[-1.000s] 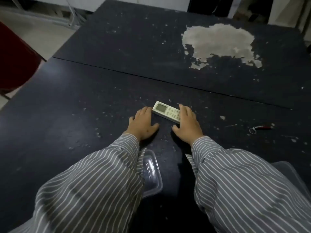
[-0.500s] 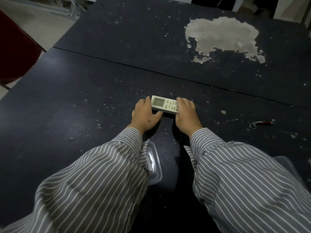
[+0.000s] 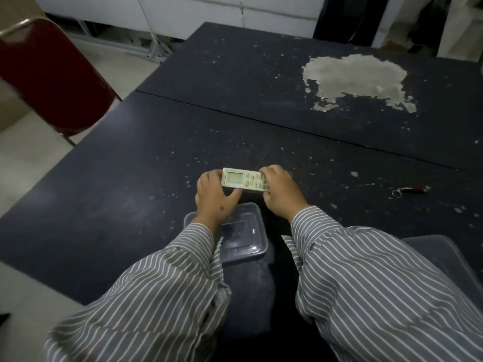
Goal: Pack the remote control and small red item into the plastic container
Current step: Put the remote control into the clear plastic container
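A white remote control (image 3: 241,179) with a small screen is held level just above the dark table. My left hand (image 3: 215,198) grips its screen end and my right hand (image 3: 281,193) grips its button end. A clear plastic container (image 3: 244,237) sits on the table right below my left wrist, partly hidden by my striped sleeve. The small red item (image 3: 410,190), with a metal key ring, lies on the table far to the right, apart from both hands.
A second clear plastic piece (image 3: 439,254) shows at the right behind my right sleeve. A large pale patch of peeled surface (image 3: 355,79) marks the far table. A dark red chair (image 3: 49,77) stands beside the table's left edge.
Both hands closed around the remote and turned it level, lifting it toward me. The view tilted up, so more of the container shows now.
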